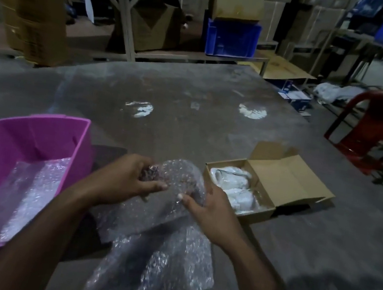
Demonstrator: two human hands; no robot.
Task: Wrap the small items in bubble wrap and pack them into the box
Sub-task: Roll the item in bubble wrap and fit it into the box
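A sheet of clear bubble wrap (154, 252) hangs in front of me over the grey table (193, 99). My left hand (126, 179) grips a small dark item (153, 172) through the wrap's upper fold. My right hand (209, 211) pinches the wrap's right edge with thumb and fingers. An open cardboard box (288, 181) lies to the right of my hands, its lid flipped back. Two bundles wrapped in white (234, 187) lie inside it. What the dark item is stays unclear.
A pink plastic tub (35, 134) at the left holds more bubble wrap (25, 193). A red plastic chair (378, 130) stands past the table's right edge. Shelves with cardboard cartons and a blue crate (231, 38) fill the background.
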